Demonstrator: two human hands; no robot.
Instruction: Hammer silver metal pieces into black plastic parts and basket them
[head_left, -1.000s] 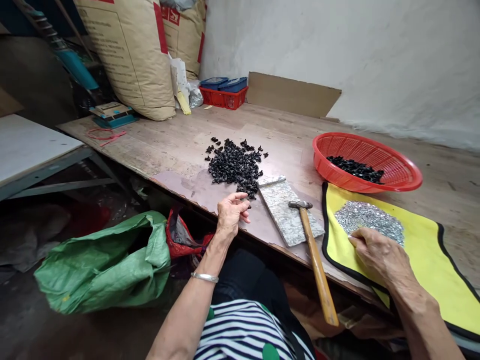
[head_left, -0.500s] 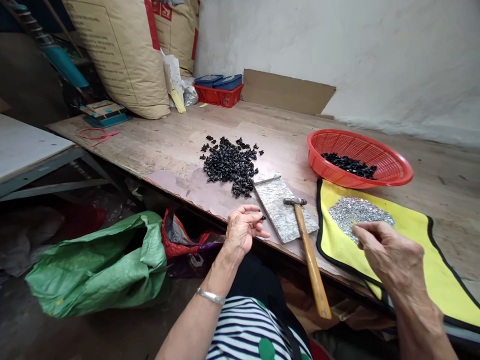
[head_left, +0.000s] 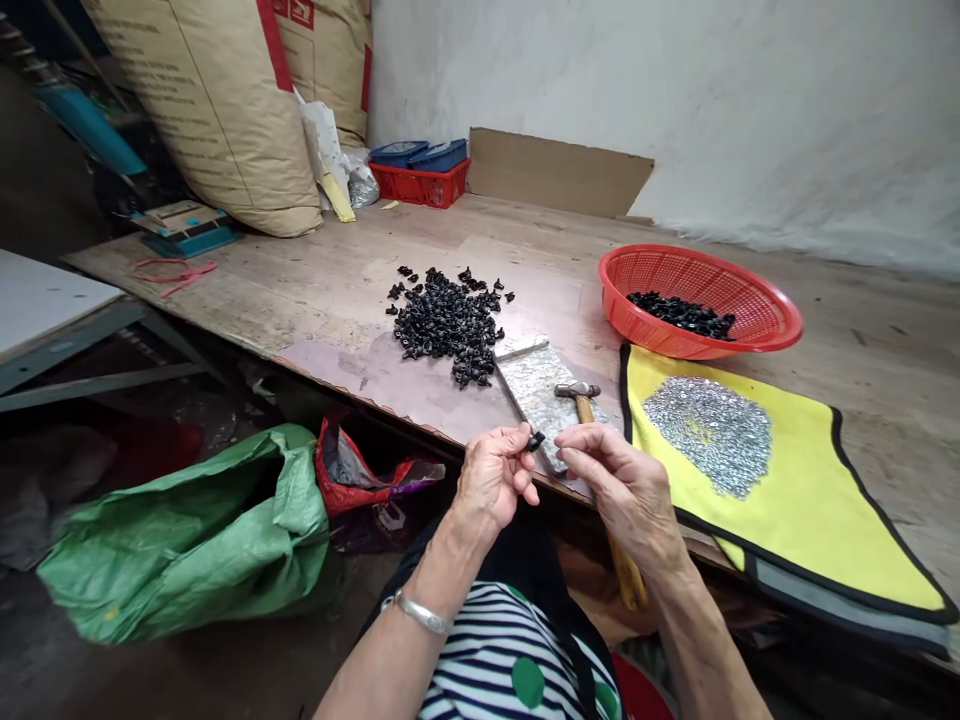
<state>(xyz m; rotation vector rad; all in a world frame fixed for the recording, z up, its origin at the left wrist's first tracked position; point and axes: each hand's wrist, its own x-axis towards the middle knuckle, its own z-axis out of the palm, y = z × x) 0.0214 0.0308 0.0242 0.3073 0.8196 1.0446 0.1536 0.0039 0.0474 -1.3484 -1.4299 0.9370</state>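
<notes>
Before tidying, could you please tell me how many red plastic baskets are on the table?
2: a round basket at right, holding black pieces, and a rectangular crate at the back, under blue boxes.

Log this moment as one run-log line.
left hand: pinches small black piece | right hand: close beside it | near: speckled grey stone slab

Not much to go on here, since the little black piece (head_left: 535, 441) pinched at the left hand's (head_left: 491, 478) fingertips is mostly covered by them and too small to be identified, while the hammer's wooden handle (head_left: 622, 575) is hidden for a stretch beneath the right hand's (head_left: 619, 487) fingers.
</notes>
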